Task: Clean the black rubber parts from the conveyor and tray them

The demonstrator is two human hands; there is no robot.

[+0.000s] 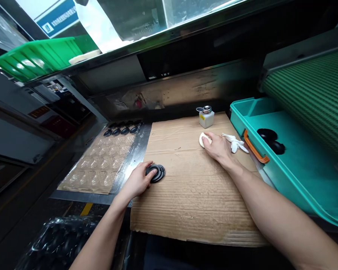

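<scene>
My left hand [136,180] grips a black ribbed round part [157,173] lying on a cardboard sheet [186,202], its fingers over the part's top. My right hand [218,148] presses a white wad of cloth [204,140] against the cardboard, and the wad is partly hidden under my fingers. A crumpled white wipe [234,143] lies just past that hand. Behind the wad stands a white dispensing bottle [206,119] with a metal pump top and a yellow label.
A clear blister tray [101,165] on a steel surface holds several black round parts at its far end. To the right is a teal bin [281,176] with an orange handle and black parts. Bubble wrap [59,243] lies bottom left; a green crate [36,56] sits above.
</scene>
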